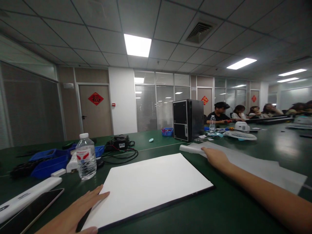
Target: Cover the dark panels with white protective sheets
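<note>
My left hand (75, 211) lies flat on the green table (219, 208), its fingers stretched out and touching the near left edge of a large white board (148, 187) that lies flat in front of me. My right hand (215, 157) reaches forward to the right of the board and rests on a long strip of white sheet material (258, 167); its fingers are mostly hidden behind the back of the hand. A clear water bottle (85, 157) with a red label stands upright just left of the board.
A tablet (29, 213) and a white bar (26, 196) lie at the near left. Blue bins (48, 161) and black cables (120, 152) sit behind the bottle. A black computer tower (187, 119) stands mid-table, a white fan (240, 134) beyond. Several people sit at the far right.
</note>
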`<state>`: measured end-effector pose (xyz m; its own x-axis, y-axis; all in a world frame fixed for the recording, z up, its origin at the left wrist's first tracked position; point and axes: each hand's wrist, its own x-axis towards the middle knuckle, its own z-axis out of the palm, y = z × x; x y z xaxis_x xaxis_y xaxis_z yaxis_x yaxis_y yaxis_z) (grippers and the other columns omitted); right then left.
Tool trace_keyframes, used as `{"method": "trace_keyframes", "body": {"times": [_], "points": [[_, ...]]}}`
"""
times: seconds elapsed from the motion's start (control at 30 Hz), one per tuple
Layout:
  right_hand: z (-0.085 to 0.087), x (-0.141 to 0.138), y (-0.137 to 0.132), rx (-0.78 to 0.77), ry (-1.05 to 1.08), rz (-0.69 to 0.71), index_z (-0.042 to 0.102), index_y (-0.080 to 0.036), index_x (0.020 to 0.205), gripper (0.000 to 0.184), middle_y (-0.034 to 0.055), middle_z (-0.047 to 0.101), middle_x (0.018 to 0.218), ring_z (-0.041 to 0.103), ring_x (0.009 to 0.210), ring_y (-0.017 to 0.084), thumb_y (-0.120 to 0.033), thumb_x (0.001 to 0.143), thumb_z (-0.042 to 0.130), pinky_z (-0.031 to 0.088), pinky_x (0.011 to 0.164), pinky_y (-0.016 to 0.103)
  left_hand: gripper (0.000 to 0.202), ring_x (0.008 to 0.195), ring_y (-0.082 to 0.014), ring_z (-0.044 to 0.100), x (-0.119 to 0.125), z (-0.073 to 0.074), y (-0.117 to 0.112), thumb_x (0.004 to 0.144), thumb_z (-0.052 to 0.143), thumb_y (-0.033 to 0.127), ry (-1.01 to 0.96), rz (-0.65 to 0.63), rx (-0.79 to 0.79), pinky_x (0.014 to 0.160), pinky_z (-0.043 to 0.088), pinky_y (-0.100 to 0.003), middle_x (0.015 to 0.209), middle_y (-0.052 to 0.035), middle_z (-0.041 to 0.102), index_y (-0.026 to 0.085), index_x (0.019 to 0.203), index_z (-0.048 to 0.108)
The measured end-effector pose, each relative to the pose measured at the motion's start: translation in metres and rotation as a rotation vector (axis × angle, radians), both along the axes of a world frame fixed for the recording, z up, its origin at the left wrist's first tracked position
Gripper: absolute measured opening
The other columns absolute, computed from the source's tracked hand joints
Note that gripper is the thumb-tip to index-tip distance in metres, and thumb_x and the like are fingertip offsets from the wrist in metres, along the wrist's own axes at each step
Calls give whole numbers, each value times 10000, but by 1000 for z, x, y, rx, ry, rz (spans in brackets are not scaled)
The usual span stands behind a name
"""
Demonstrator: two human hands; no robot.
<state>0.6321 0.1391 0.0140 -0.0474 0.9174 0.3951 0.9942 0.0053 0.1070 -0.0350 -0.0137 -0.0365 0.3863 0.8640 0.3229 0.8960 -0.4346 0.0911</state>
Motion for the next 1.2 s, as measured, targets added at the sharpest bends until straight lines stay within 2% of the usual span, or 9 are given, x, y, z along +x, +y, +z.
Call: {"method": "trace_keyframes", "body": {"times": [0.2, 0.3, 0.4, 0.6, 0.73, 0.87, 1.0, 1.13, 1.2], "points": [[14, -51, -27, 137, 52, 335, 502, -240, 1478, 520, 130, 664, 1344, 668, 1116, 312, -178, 977, 376, 509, 973, 458, 766, 1474, -355, 406, -3, -5, 1, 830, 550, 769, 1, 58, 12, 1198, 353, -576, 1635, 43, 362, 481, 1523, 395], [20, -78, -48, -50, 94, 671, 554, -261, 1442, 458, 95, 670, 1343, 644, 1174, 280, -279, 1011, 401, 494, 1028, 445, 816, 1463, -383, 412, -3, 1, 3, 783, 582, 787, 16, 63, -38, 1190, 365, -584, 1617, 47, 398, 486, 1518, 395], [22, -97, -66, -244, 151, 836, 595, -282, 1405, 424, 65, 663, 1364, 616, 1234, 256, -354, 1010, 457, 469, 1077, 441, 934, 1491, -394, 358, 8, 12, 1, 725, 573, 844, -14, 45, 40, 1239, 282, -570, 1595, 43, 448, 457, 1546, 352], [17, -90, -59, -247, 287, 782, 661, -256, 1327, 462, 84, 674, 1352, 624, 1227, 271, -521, 981, 507, 468, 1078, 451, 1001, 1533, -379, 269, 35, 24, -1, 701, 535, 887, -10, 9, 126, 1269, 205, -556, 1598, 45, 447, 440, 1568, 310], [11, -61, -34, -115, 200, 602, 663, -208, 1326, 499, 121, 673, 1347, 616, 1224, 309, -510, 980, 466, 450, 1078, 495, 956, 1511, -380, 324, 18, 16, 5, 726, 564, 854, -3, 5, 91, 1253, 254, -557, 1590, 40, 457, 445, 1558, 332], [9, -42, -22, -143, 123, 467, 705, -184, 1259, 497, 139, 707, 1272, 640, 1166, 330, -501, 974, 450, 466, 1035, 496, 798, 1450, -378, 437, -3, 3, 5, 791, 594, 776, 28, 20, -69, 1181, 386, -571, 1611, 50, 400, 489, 1512, 404], [10, -48, -27, -212, 177, 556, 706, -198, 1255, 479, 122, 725, 1229, 661, 1117, 301, -495, 983, 447, 486, 1004, 449, 778, 1485, -364, 382, -6, 1, 2, 825, 566, 763, -11, 73, -25, 1211, 333, -590, 1646, 70, 321, 487, 1528, 376], [11, -68, -39, -207, 204, 662, 700, -201, 1251, 460, 123, 690, 1297, 629, 1181, 291, -487, 1000, 442, 470, 1042, 454, 781, 1499, -378, 332, -5, 8, 2, 833, 600, 719, 47, 35, -221, 1195, 342, -622, 1653, 73, 277, 502, 1535, 335], [11, -76, -44, -207, 204, 711, 707, -210, 1232, 445, 116, 679, 1319, 610, 1213, 290, -490, 1005, 447, 454, 1067, 461, 765, 1500, -366, 341, -5, 6, 2, 841, 582, 724, 25, 56, -135, 1202, 337, -612, 1650, 76, 291, 500, 1533, 347]]}}
